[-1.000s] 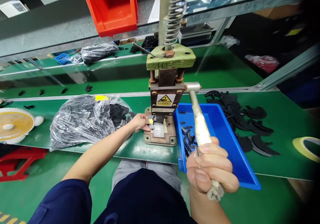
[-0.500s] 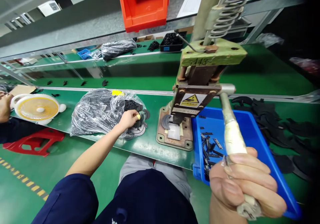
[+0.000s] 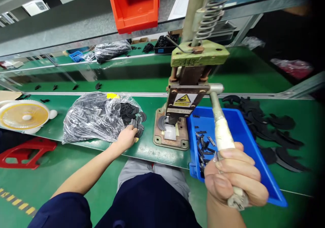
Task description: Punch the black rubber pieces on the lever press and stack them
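Observation:
A hand-lever press (image 3: 186,82) stands on the green bench, with a black crescent part (image 3: 161,122) lying on its base plate (image 3: 167,140). My right hand (image 3: 235,175) is wrapped round the white taped lever handle (image 3: 222,133). My left hand (image 3: 127,136) rests with curled fingers on the loose black crescent parts (image 3: 134,118) spilling from a clear plastic bag (image 3: 93,117) left of the press; whether it grips one I cannot make out.
A blue tray (image 3: 251,146) right of the press holds several small dark offcuts. More black crescent parts (image 3: 274,126) lie at the right. A small yellow fan (image 3: 24,115) sits far left, a red stool (image 3: 22,150) below it, a red bin (image 3: 134,6) overhead.
My left hand left the press base, reached into the pile by the bag, then drew back to the pile's near edge. The right hand stays on the lever. The view shifted left.

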`<state>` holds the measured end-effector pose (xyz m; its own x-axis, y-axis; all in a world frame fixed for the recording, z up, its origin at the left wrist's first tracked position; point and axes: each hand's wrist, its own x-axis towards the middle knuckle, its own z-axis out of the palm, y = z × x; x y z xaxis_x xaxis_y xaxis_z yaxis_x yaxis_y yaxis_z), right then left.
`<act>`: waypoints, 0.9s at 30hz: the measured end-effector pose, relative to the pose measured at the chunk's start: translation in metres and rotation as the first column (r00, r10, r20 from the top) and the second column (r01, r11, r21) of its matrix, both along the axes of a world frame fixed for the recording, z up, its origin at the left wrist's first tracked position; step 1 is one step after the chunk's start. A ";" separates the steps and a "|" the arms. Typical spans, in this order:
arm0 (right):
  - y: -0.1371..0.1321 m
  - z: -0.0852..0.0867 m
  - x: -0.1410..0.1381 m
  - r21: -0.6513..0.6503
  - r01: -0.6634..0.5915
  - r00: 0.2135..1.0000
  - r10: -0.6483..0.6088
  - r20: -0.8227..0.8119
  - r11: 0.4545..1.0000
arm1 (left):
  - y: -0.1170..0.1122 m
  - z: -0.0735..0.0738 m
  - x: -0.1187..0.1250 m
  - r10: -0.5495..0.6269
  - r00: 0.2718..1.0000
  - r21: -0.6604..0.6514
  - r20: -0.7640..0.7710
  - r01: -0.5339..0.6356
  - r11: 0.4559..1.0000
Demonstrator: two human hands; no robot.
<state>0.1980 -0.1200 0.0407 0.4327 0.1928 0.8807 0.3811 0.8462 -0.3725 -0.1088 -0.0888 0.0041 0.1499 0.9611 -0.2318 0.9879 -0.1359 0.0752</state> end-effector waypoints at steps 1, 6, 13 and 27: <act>-0.001 0.000 0.000 -0.008 -0.006 1.000 0.006 0.008 1.000 | 0.001 -0.001 -0.002 0.017 1.000 0.001 0.014 -0.017 1.000; -0.003 -0.002 0.004 -0.038 -0.032 0.998 0.034 0.054 0.999 | 0.004 0.000 -0.009 0.047 0.957 0.074 0.287 -0.071 0.995; -0.003 -0.005 0.005 -0.035 -0.029 0.999 0.031 0.042 0.999 | 0.010 0.007 -0.012 0.136 0.673 0.016 0.727 -0.215 0.976; -0.004 -0.009 0.005 -0.041 -0.013 1.000 0.014 0.021 0.999 | 0.040 -0.002 -0.039 0.279 0.789 0.133 0.548 -0.411 0.902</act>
